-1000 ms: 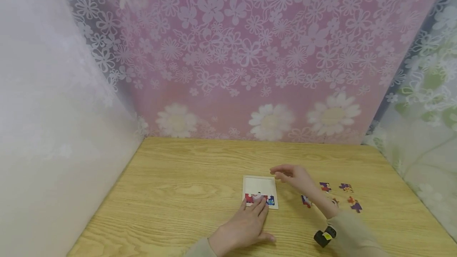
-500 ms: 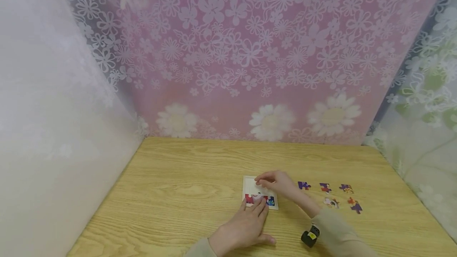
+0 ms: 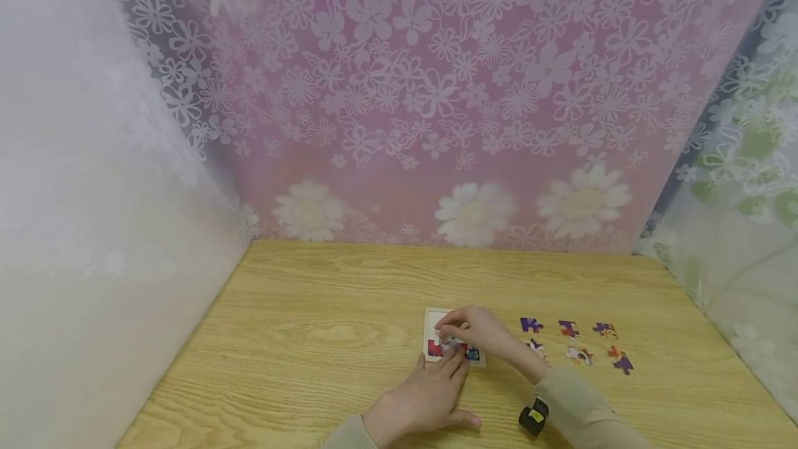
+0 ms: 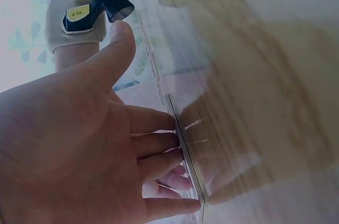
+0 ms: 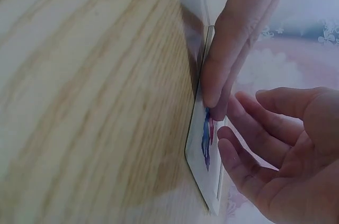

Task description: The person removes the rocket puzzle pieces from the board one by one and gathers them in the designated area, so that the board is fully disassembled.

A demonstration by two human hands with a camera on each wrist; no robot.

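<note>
A small white puzzle tray (image 3: 427,324) lies on the table, with a row of colourful jigsaw pieces (image 3: 434,348) along its near side. My left hand (image 3: 424,393) lies with straight fingers over the tray's near edge, fingertips on that row. The left wrist view shows those fingers (image 4: 153,144) spread against the tray's edge. My right hand (image 3: 483,330) reaches over the tray from the right, fingertips down at the middle of the row. In the right wrist view its fingers (image 5: 249,155) are loosely bent beside the tray, the thumb apart, and no piece shows between them.
Right of the tray, several loose jigsaw pieces lie in two rows, among them a purple piece (image 3: 530,325) and an orange-and-purple piece (image 3: 620,359). A black wrist camera (image 3: 533,417) hangs at the right sleeve. A flowered pink backdrop (image 3: 399,123) stands behind the wooden table (image 3: 299,324).
My right hand has moved left and down, from the tray's right far corner to the row of pieces. The left hand has stayed in place.
</note>
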